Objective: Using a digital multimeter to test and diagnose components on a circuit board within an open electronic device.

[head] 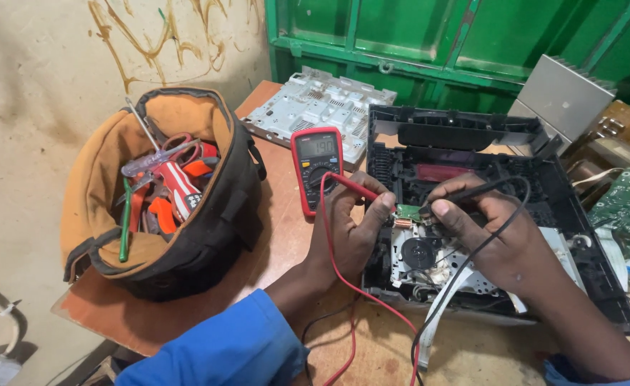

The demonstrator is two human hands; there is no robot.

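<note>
My left hand (351,229) pinches a red test probe (358,189), its tip at a small green circuit board (408,211) inside an opened black device (579,236). From the other side, my right hand (490,229) holds a black test probe (472,191) to the same board. Red and black leads (372,297) trail toward me across the table. A red multimeter (316,166) with a lit display stands just left of my left hand. Below the board sits a disc drive mechanism (421,254) with a white ribbon cable.
A brown and black tool bag (208,236) full of screwdrivers and pliers sits at the left on the wooden table (286,236). A white plastic cover (315,107) lies behind the meter. Green circuit boards (629,204) and a metal heatsink (561,93) are at the right; a green metal door stands behind.
</note>
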